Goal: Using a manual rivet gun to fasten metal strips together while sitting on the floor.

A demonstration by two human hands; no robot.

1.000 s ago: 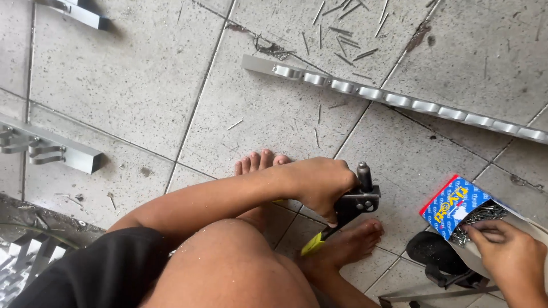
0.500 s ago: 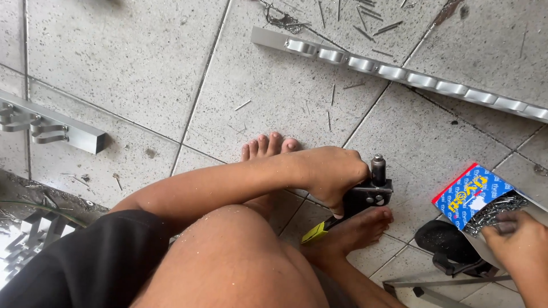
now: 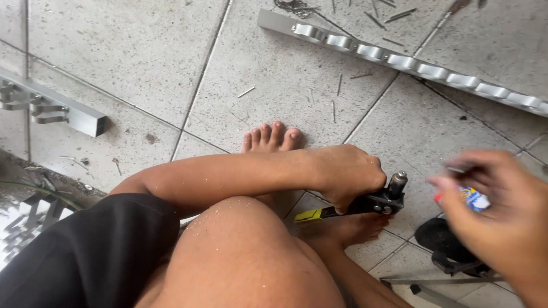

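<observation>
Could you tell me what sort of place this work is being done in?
Probably an informal metalworking spot on a tiled floor: a long metal rail lies there, spent rivet pins are scattered about, and the left hand grips a rivet tool.

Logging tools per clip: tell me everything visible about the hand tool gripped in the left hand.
The hand tool looks like a hand riveter: a black metal body with a short grey cylindrical nose pointing up at its right end, and handles running left, one tipped with a yellow-green grip. It lies roughly level, just above the tiled floor and over a bare foot. The left hand wraps its handles from above. The blurred right hand is near but apart.
</observation>
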